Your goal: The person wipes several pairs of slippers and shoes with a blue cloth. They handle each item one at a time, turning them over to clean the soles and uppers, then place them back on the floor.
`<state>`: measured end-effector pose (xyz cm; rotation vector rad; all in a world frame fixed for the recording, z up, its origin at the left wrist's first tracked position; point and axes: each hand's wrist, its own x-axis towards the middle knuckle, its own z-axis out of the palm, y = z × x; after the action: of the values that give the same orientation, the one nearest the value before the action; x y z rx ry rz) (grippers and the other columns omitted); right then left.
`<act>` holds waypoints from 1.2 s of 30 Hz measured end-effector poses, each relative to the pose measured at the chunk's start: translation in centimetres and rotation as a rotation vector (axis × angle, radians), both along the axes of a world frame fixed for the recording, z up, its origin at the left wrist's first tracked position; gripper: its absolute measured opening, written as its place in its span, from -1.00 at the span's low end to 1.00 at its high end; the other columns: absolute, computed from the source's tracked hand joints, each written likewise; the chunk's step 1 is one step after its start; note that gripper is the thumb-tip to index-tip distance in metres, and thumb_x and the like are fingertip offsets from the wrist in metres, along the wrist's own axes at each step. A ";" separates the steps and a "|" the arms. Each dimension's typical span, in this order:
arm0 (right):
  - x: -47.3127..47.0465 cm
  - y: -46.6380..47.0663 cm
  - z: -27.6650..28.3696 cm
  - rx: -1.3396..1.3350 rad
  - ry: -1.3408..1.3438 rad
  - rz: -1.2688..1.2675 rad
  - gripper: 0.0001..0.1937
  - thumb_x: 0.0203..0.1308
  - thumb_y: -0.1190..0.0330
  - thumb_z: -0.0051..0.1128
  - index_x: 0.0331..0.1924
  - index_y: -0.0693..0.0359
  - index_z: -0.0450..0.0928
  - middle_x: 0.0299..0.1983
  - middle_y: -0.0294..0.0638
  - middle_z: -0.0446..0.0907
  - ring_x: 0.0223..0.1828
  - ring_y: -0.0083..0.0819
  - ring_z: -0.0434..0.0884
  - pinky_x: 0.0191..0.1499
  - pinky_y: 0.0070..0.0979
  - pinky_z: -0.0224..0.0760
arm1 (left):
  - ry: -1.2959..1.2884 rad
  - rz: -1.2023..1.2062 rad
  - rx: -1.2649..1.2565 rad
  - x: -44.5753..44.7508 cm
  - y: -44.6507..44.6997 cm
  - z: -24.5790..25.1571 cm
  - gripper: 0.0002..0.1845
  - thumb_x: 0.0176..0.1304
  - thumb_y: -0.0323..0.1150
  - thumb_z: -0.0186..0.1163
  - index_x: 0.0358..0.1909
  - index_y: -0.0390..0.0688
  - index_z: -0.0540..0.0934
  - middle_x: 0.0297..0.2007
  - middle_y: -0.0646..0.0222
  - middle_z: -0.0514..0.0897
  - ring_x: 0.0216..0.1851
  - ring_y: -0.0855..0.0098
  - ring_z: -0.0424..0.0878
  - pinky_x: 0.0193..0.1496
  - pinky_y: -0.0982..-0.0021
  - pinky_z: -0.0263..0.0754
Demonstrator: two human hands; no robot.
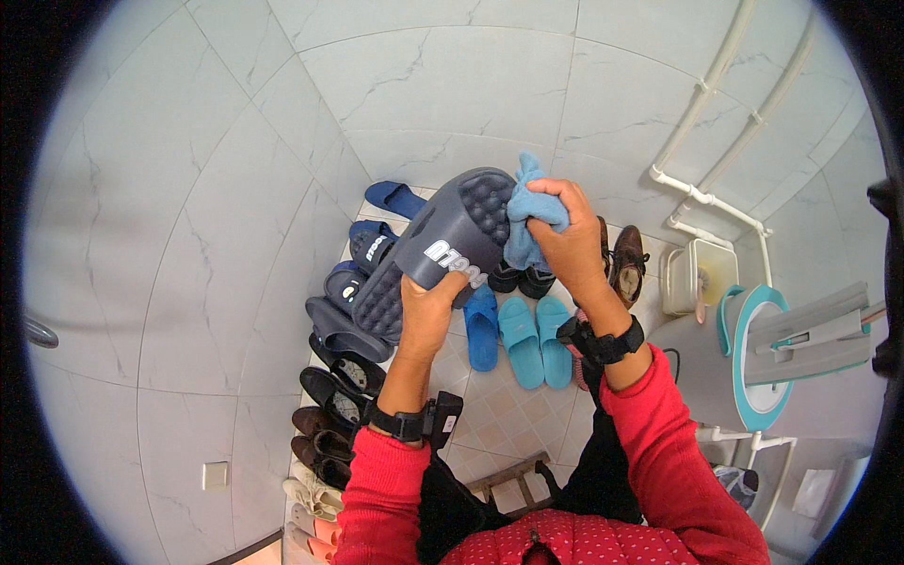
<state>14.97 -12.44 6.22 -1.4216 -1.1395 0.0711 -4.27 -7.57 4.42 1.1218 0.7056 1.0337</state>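
Observation:
A dark grey slide slipper (431, 229) with a bumpy insole and white lettering on its strap is held up in front of me, tilted. My left hand (429, 311) grips the slipper at the edge of its strap. Bunched in my right hand (571, 247) is a light blue cloth (528, 212), which meets the slipper's upper right end. Below the held slipper, a blue slipper (482, 332) and a pair of turquoise slippers (522, 346) stand on the tiled floor. Part of a black pair of shoes (535, 281) shows under the cloth.
Several shoes and slippers (339, 395) line the left wall. Brown leather shoes (627, 265) stand at right, near a pale container (681, 279) with a brush. A grey and turquoise bucket-like appliance (727, 353) and white pipes (678, 182) flank the right. A wooden stool (522, 487) is between my legs.

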 end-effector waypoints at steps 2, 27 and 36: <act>-0.3 -0.1 0.0 -0.054 -0.004 -0.001 -0.65 -0.07 0.59 0.22 -0.11 0.14 0.60 -0.20 -0.09 0.57 -0.15 -0.11 0.62 -0.04 -0.39 0.47 | 0.119 0.040 0.018 0.1 0.4 -0.4 -0.67 0.04 -0.60 0.25 -0.08 -0.31 0.58 -0.21 0.29 0.69 -0.22 0.38 0.69 -0.06 0.35 0.58; 0.6 0.6 0.0 -0.007 0.067 -0.132 -0.62 -0.01 0.55 0.21 -0.03 0.13 0.59 -0.11 -0.11 0.58 -0.09 -0.14 0.61 0.00 -0.34 0.47 | 0.833 -0.024 0.782 0.0 0.1 -1.1 -0.72 0.03 -0.34 0.28 -0.25 -0.31 0.66 -0.30 -0.09 0.68 -0.25 -0.13 0.64 -0.14 0.02 0.51; -3.6 0.5 0.6 -0.126 -0.058 0.419 -0.63 0.01 0.52 0.29 -0.04 0.06 0.60 -0.10 -0.16 0.58 -0.09 -0.15 0.62 -0.05 -0.36 0.50 | 1.052 -0.128 1.080 0.7 -0.4 -2.5 -0.78 0.00 -0.30 0.30 -0.57 -0.28 0.61 -0.44 0.02 0.63 -0.33 0.06 0.65 -0.28 0.08 0.51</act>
<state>11.38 -11.93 6.80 -1.2798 -1.4883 0.4054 -3.61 -7.99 1.96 2.7054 0.8552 0.6146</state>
